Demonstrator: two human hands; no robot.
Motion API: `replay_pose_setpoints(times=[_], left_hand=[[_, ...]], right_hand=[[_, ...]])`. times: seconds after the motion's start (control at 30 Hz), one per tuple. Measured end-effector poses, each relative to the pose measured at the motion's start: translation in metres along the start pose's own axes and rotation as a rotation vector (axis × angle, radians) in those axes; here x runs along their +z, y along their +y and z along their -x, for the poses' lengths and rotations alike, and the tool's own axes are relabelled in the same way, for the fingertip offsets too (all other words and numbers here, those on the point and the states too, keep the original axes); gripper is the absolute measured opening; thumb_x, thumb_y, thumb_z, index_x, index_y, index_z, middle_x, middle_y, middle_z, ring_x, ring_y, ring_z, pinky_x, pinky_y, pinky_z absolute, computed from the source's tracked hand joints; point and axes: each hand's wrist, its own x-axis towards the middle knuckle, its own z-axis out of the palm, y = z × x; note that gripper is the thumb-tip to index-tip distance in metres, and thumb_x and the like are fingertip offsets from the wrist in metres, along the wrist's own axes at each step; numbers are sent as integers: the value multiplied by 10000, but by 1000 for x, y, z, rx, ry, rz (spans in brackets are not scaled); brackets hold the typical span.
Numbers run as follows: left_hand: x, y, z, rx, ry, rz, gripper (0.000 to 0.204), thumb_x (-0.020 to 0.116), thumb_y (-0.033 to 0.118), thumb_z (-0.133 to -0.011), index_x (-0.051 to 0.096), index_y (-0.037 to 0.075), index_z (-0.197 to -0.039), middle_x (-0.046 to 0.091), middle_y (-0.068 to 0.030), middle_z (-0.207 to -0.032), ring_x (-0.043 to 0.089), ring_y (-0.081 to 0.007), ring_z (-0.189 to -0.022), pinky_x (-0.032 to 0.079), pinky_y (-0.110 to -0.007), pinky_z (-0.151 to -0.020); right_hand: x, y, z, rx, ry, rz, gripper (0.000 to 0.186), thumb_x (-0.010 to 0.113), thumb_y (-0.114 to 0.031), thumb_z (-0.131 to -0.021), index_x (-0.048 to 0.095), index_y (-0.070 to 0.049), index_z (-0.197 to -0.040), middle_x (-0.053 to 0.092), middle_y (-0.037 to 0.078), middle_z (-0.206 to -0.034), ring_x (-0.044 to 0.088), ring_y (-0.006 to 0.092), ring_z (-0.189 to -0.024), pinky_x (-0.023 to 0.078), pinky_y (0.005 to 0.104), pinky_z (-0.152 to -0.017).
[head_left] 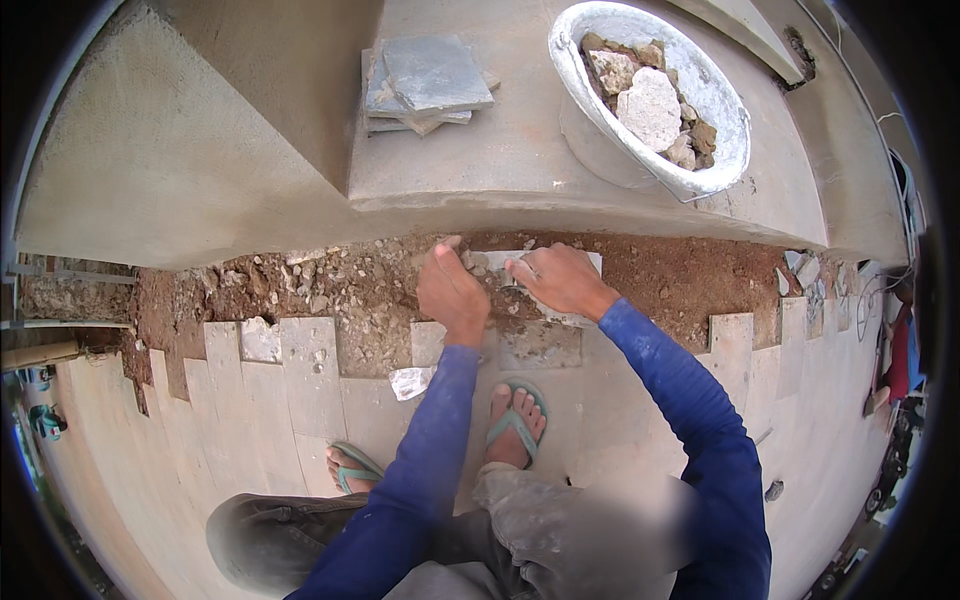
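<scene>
My left hand (455, 293) is closed over the strip of broken soil, its thumb side up; what it grips is hidden under the fingers. Just to its right, my right hand (562, 281) has its fingers curled down at a pale flat slab (594, 264) that lies partly beneath it. Whether the hand holds the slab or something smaller cannot be made out. Between the two hands a greyish lump shows against the dirt (650, 280). A white crumpled-looking chunk (409, 382) rests on the paving beside my left wrist.
Ahead, on a concrete ledge (470, 175), stand a stack of grey square tiles (437, 75) and a white bucket (570, 85) filled with rubble. Uneven paving slabs (310, 360) border the dug strip on my side. My sandalled feet (515, 425) are on the paving. Broken shards (805, 270) lie far right.
</scene>
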Motion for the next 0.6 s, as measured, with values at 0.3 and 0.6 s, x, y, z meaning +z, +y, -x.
replay_pose_setpoints(times=[0.3,0.6], left_hand=[[-63,154,-48,139,-230,-76,558,367,447,-1011,776,73,-942,721,-194,-876,679,-395,-849,493,-488,-769],[-42,340,-100,389,-304,75,583,351,462,-997,771,61,-944,724,-190,-910,654,-397,-913,470,-457,-843]], right_hand=[[-126,-52,86,58,197,-84,616,498,-506,-963,660,23,-692,614,253,-672,628,419,-702,485,504,-679],[-310,-66,129,247,398,-74,689,557,-660,-909,592,-32,-628,378,-13,-474,396,109,-449,331,310,-438]])
